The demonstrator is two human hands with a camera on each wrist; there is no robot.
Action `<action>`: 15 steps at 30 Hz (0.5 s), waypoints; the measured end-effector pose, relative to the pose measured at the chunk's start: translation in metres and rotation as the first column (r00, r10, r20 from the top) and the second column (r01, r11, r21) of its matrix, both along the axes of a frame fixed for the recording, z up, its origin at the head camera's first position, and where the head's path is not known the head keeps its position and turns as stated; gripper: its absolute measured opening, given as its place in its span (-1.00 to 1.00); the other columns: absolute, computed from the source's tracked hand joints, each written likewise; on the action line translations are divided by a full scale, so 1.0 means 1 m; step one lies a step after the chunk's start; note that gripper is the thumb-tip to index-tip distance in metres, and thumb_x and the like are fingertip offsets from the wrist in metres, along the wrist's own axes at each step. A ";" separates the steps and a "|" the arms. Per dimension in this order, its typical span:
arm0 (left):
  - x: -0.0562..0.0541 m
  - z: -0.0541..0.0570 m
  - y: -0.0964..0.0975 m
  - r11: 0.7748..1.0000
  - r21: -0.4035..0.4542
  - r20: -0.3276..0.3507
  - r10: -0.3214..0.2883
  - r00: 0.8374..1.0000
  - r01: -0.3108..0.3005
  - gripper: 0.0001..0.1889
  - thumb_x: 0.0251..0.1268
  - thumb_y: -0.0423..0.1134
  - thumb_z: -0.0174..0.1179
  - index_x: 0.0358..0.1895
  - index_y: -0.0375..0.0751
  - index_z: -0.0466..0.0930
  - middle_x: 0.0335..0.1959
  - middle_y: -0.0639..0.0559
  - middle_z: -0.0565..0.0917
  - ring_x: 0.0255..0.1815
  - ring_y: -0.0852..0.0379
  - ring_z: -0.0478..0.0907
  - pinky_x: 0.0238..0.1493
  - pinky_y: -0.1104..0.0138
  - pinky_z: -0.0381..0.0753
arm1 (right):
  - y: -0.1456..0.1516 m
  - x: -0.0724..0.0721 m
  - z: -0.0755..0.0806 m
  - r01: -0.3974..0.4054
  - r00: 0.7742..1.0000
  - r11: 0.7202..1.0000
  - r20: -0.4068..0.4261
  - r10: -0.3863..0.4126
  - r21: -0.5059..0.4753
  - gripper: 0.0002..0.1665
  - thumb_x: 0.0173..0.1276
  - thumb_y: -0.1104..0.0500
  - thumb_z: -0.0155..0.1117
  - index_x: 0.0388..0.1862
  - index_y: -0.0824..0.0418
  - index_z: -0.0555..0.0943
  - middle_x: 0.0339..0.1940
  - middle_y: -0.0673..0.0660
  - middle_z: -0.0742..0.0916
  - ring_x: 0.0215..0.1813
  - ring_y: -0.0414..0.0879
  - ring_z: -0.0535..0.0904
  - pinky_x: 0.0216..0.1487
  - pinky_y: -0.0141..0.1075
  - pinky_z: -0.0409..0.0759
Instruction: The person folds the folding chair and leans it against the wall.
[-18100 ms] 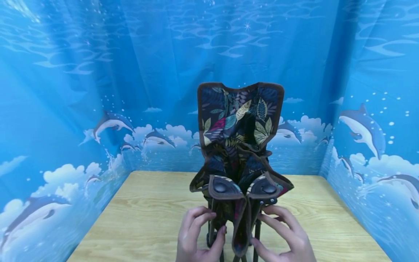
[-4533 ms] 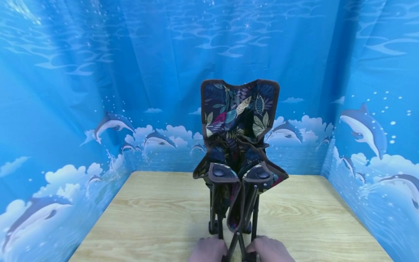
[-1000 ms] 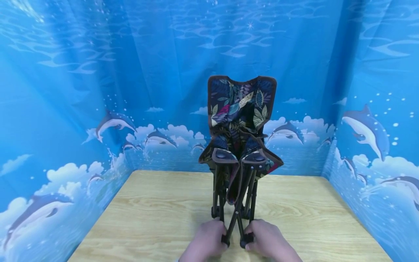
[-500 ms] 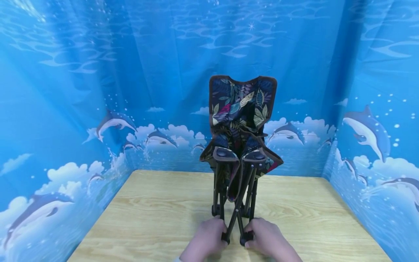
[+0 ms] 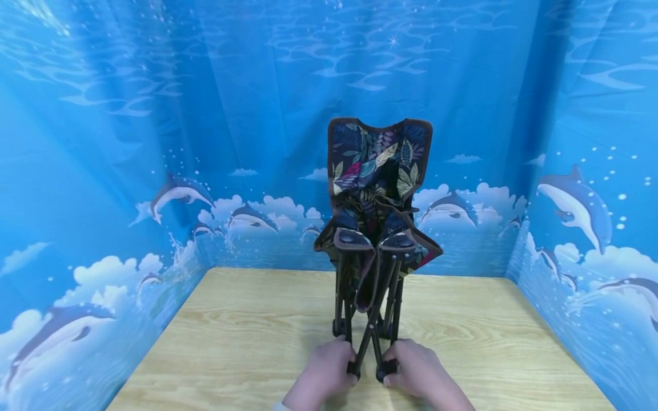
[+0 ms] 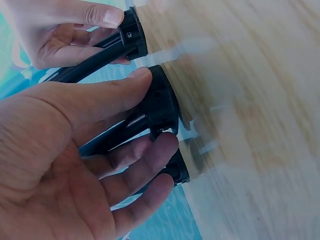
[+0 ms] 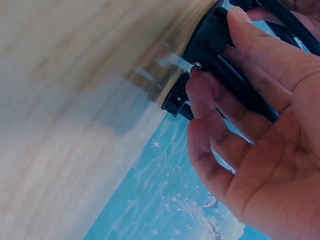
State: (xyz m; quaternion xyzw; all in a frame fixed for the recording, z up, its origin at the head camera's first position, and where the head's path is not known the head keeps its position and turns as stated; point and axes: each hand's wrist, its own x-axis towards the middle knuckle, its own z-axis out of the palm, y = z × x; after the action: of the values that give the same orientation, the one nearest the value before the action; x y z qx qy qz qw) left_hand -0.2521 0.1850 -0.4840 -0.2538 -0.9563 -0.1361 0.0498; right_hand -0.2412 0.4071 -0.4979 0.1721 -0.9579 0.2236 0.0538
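A folding camp chair [image 5: 380, 157] with dark, leaf-printed fabric stands upright and mostly folded on the table, its narrow front towards me. Its seat fabric sags between the armrest ends, above crossed black leg tubes [image 5: 366, 342]. At the front left foot, my left hand [image 5: 329, 365] grips the black plastic end; in the left wrist view the thumb lies on one side of this foot [image 6: 162, 102] and the fingers curl on the other. My right hand [image 5: 415, 365] holds the front right foot [image 7: 207, 37] in the same way. Part of each front foot is hidden by the hands.
The wood-grain table [image 5: 231, 331] extends on both sides of the chair. A blue curtain [image 5: 257, 114] with dolphins and clouds hangs close behind the table and along both sides. The chair's rear feet [image 5: 339, 327] stand farther back on the tabletop.
Since the oldest frame, my hands have gone from the seat fabric down to the front feet, and the chair stands farther back. Over the last second it has shifted only slightly away.
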 end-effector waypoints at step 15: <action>-0.004 -0.002 -0.001 1.000 0.028 -0.022 -0.003 1.000 0.004 -0.82 -0.09 -0.19 0.59 -0.56 0.05 0.71 -0.38 0.22 0.54 -0.50 0.28 0.48 -0.47 0.35 0.43 | 0.000 -0.006 -0.002 0.014 1.000 1.000 0.024 -0.013 -0.022 -0.64 -0.06 0.08 0.74 -0.24 0.04 0.82 -0.20 0.05 0.81 -0.11 0.07 0.74 -0.15 0.09 0.69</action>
State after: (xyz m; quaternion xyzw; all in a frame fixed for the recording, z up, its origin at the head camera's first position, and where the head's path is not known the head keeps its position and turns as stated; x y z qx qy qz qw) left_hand -0.2563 0.1840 -0.4863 -0.2561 -0.9533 -0.1470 0.0634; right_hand -0.2475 0.4071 -0.4994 0.1622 -0.9570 0.2361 0.0457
